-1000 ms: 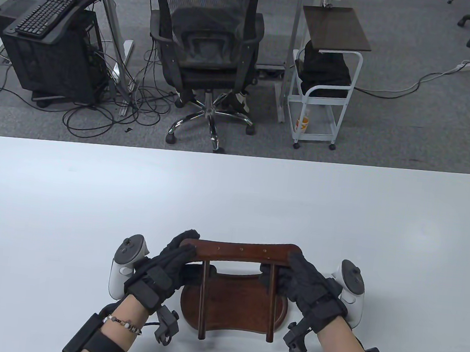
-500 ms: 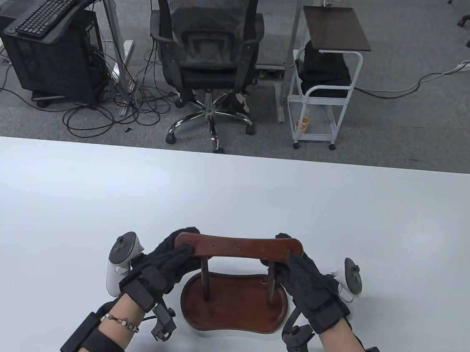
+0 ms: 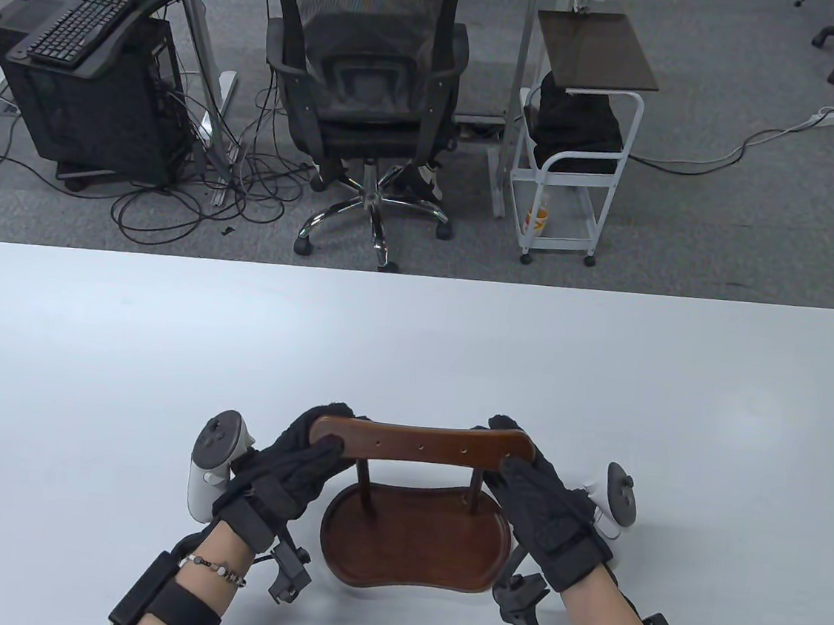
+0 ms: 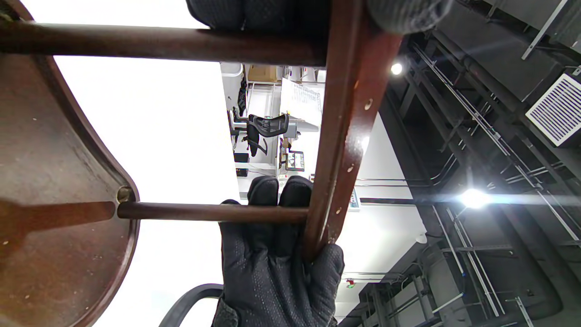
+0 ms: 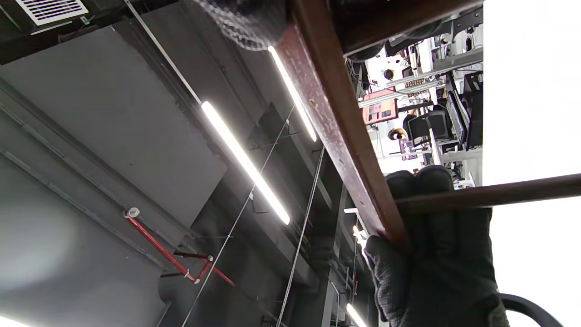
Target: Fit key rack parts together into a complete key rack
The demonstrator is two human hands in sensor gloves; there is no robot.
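The key rack is dark brown wood. Its curved crossbar stands on two thin rods over the kidney-shaped base tray on the white table near the front edge. My left hand grips the crossbar's left end and my right hand grips its right end. In the left wrist view the crossbar runs top to bottom, and a rod meets a hole at the base's rim. In the right wrist view the crossbar and a rod show, with the left hand behind them.
The white table stretches far and to both sides of the rack. Beyond its far edge stand an office chair, a white cart and a computer tower on the floor.
Both hands have swung the crossbar and rods up from a lean toward me to near upright. The rods' lower ends have moved from the tray's front to its far side.
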